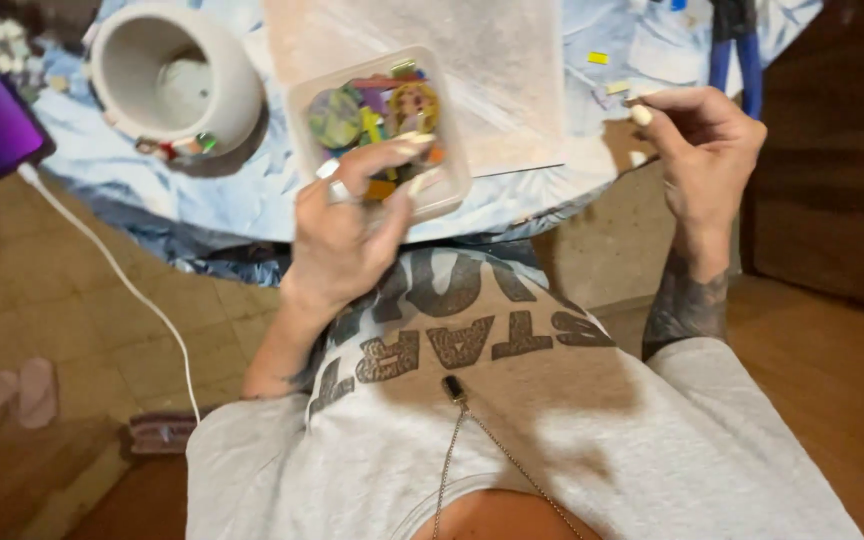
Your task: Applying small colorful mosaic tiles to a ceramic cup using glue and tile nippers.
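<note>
Blue-covered table (252, 195), white pot (174, 78), clear tub (447, 190), pale board (492, 70)

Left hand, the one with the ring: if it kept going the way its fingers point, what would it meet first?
Most likely the coloured pieces inside the clear plastic tub. The left hand points into the tub, fingertips at its near rim; whether they touch already is unclear.
</note>
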